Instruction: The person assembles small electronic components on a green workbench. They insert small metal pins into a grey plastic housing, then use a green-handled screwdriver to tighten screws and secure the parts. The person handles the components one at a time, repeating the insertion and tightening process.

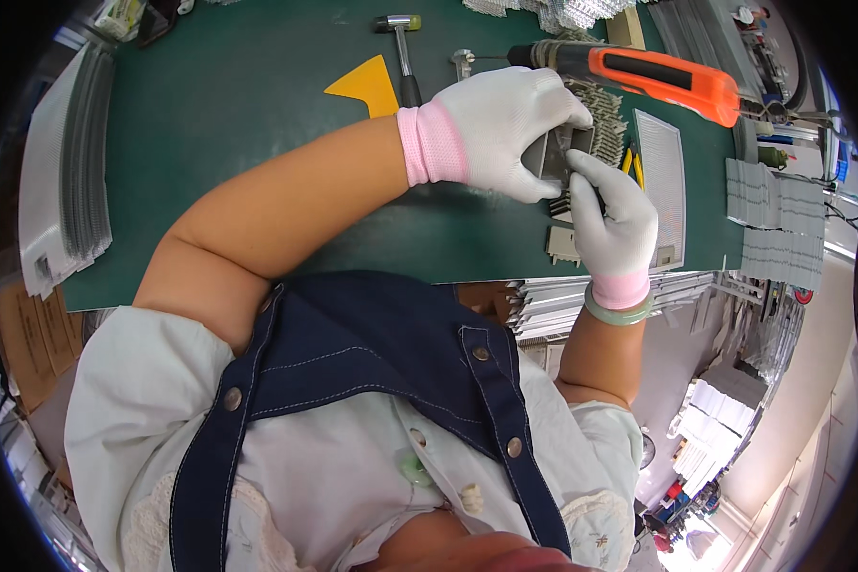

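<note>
My left hand, in a white knit glove with a pink cuff, curves its thumb and fingers around a small grey open box-like metal piece. My right hand, gloved alike, has thumb and index finger pinched together at the right edge of that piece. Whether something small sits between those fingertips cannot be made out. Just beyond both hands lies an orange and black power screwdriver, its bit pointing left toward a small metal fitting. A heap of small grey metal parts is beside the box piece.
On the green tabletop are a mallet, a yellow scraper, yellow-handled pliers and a flat mesh panel. Panel stacks stand at the left and right. More panels lie below the table's near edge.
</note>
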Available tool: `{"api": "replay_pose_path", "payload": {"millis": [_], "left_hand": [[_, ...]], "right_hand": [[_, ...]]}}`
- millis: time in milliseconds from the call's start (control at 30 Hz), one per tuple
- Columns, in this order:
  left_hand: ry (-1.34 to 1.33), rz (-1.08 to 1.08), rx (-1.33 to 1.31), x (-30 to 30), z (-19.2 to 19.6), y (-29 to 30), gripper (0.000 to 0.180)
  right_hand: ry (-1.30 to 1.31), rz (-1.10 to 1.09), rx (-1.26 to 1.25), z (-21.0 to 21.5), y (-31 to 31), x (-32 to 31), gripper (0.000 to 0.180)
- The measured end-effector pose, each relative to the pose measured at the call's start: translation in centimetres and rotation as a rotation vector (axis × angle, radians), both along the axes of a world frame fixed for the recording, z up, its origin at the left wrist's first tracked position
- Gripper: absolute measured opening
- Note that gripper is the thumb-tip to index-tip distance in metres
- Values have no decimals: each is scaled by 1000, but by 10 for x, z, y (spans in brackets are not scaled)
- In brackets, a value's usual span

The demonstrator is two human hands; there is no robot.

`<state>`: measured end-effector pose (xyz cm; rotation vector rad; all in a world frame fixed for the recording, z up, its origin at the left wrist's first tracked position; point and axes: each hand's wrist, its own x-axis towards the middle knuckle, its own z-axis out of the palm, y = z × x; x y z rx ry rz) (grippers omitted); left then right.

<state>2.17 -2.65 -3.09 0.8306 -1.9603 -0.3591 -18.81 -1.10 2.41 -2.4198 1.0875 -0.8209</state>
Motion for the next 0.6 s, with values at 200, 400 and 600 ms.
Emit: {"api": "replay_pose_path", "payload": {"millis": [200, 400, 600], "left_hand": [[-7, -34, 8, 15, 16, -13, 62], [52, -11, 41, 10, 18, -22, 60], [-87, -82, 153, -7, 23, -4, 55]], "right_hand": [[-142, -122, -54, -3, -7, -8, 21], [-188, -89, -48, 16, -10, 4, 18], [423, 107, 11, 32, -25, 22, 14]]}}
